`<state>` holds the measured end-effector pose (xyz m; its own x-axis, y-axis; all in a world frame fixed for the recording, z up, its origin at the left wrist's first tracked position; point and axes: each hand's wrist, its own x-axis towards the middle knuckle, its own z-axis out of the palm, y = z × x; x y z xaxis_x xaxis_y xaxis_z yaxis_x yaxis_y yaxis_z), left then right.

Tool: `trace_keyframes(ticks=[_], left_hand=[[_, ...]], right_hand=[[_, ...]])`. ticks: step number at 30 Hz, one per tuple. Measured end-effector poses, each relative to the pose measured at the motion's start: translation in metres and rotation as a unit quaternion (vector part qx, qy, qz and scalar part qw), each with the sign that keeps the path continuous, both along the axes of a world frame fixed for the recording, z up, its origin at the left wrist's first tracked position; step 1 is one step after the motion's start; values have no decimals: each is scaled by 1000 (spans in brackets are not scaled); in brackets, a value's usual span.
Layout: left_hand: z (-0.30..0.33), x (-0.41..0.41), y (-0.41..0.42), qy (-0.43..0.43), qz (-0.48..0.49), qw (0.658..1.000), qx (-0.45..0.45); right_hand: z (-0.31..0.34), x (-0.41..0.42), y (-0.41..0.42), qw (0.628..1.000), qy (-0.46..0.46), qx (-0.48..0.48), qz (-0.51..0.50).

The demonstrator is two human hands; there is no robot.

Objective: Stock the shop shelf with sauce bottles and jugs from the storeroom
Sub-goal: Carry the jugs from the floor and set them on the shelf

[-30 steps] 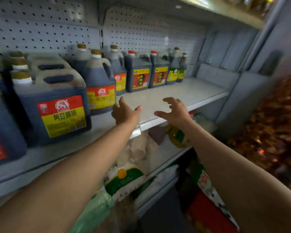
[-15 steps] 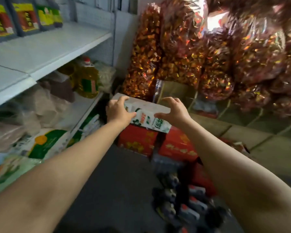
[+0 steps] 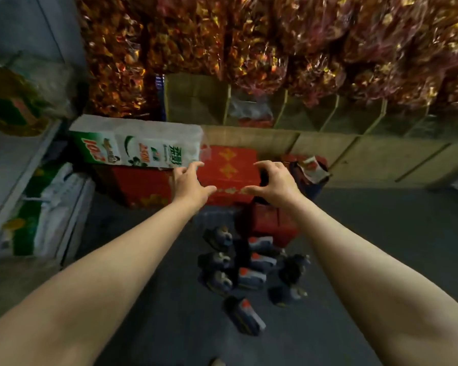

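**Reaching for the next bottles**

My left hand [image 3: 189, 184] and right hand [image 3: 274, 182] hover empty, fingers spread, above the red boxes [image 3: 228, 167]. The sauce bottles [image 3: 245, 270] lie clustered on the floor [image 3: 381, 233] below. I should lower both hands, grip one upright by its body.

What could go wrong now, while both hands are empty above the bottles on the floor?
1. The dark bottles lie loosely clustered on the floor; a step forward may kick or crush one.
2. Left hand and right hand hover over the red boxes, far from the bottles, so the bend down looks deep.
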<state>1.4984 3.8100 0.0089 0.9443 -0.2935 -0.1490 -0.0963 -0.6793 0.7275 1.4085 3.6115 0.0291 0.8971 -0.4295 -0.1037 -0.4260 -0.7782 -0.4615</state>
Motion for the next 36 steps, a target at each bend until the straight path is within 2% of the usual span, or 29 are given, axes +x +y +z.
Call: trace_keyframes(ticks=[5,14,26,32,36], left_hand=[[-58,-7,-41,44,-7,999,23],[-199,-23,-43,144,-52,986,71],[-497,-26,-19,261,-126,951,107],[-646,-15,-35,247,-206,940,115],[-718,-14,-47,248,-266,924,116]], right_hand=[[-67,-16,-40,999,31,40,-17],[-233,-58,-35,981,90,147,-92],[-548,-114,26,916,151,254,-271],[-700,-117,48,896,111,285,-320],[-778,-113,49,877,91,320,-347]])
